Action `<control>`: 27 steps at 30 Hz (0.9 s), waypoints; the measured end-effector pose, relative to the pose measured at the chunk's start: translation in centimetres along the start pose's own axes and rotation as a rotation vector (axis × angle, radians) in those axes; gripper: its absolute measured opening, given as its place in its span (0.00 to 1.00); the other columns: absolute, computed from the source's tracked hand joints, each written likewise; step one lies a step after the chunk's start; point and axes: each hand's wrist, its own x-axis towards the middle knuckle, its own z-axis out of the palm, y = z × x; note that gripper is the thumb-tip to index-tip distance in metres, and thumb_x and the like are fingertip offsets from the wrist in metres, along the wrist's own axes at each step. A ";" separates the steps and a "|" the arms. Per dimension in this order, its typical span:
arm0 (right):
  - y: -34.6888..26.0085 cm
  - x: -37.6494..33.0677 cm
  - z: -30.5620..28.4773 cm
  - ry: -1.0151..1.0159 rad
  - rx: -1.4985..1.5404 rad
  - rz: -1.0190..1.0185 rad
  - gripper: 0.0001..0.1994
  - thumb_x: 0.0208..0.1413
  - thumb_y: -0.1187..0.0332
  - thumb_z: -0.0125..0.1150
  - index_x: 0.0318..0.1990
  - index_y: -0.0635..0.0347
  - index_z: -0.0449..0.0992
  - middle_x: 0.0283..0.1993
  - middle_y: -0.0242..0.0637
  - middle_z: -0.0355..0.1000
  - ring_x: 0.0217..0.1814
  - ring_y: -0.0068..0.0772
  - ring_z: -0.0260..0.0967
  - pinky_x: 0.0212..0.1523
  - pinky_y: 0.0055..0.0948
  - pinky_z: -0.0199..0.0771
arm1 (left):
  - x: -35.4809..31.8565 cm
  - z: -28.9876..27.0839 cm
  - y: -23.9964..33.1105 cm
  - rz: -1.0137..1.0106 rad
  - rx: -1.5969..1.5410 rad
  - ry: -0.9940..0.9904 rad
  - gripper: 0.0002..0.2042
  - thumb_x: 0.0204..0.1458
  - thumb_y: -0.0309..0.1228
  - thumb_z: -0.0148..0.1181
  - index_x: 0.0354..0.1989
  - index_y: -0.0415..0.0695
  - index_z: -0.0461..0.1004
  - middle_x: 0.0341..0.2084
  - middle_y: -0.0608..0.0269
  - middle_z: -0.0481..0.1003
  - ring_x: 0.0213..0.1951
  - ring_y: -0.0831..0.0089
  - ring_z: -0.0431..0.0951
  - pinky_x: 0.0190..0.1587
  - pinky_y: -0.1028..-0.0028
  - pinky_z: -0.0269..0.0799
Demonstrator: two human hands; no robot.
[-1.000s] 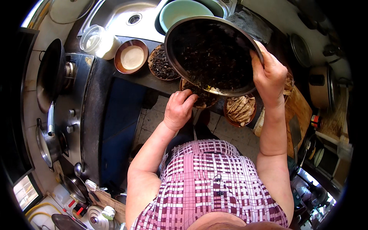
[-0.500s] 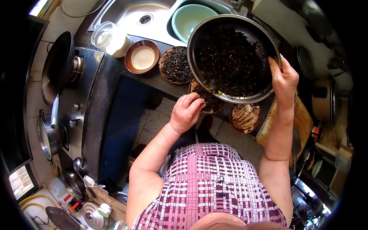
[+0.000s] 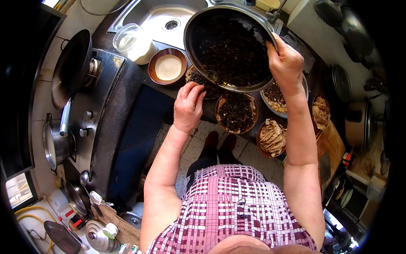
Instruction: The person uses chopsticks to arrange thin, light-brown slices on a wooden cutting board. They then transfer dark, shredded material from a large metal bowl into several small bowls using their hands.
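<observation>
Metal basin [image 3: 243,89]: probably heavyish, stiff, maybe slick | right hand [image 3: 287,63] clamps its rim, good spot | left hand [image 3: 187,108] pinched, can't tell on what

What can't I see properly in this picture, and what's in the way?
All in the head view:
Dark food by the left hand: partly hidden by the big pan.
Bits inside the pan: too dark and blurred to tell apart.
Anything pinched in the left hand: too small to tell.
Metal sink: cut off by the upper edge.
</observation>
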 end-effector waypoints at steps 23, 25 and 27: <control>-0.8 0.9 2.2 -0.012 -0.062 -0.026 0.12 0.54 0.70 0.60 0.47 0.55 0.78 0.29 0.45 0.75 0.31 0.49 0.75 0.33 0.39 0.76 | 7.7 3.1 1.3 -0.039 0.174 -0.173 0.23 0.39 0.35 0.71 0.42 0.37 0.72 0.40 0.49 0.73 0.45 0.51 0.70 0.49 0.58 0.66; -0.8 0.8 2.3 0.002 -0.054 -0.025 0.12 0.54 0.70 0.60 0.47 0.55 0.78 0.29 0.46 0.75 0.31 0.49 0.75 0.33 0.39 0.76 | 7.5 3.2 2.2 -0.016 0.220 -0.143 0.24 0.38 0.37 0.72 0.42 0.38 0.72 0.41 0.50 0.73 0.46 0.51 0.70 0.49 0.57 0.66; -0.9 0.8 2.4 -0.003 -0.044 -0.013 0.12 0.54 0.69 0.60 0.47 0.54 0.78 0.30 0.46 0.76 0.32 0.49 0.75 0.34 0.39 0.76 | 7.5 3.4 2.6 -0.009 0.261 -0.112 0.24 0.38 0.38 0.72 0.41 0.38 0.72 0.42 0.50 0.72 0.46 0.51 0.70 0.49 0.57 0.66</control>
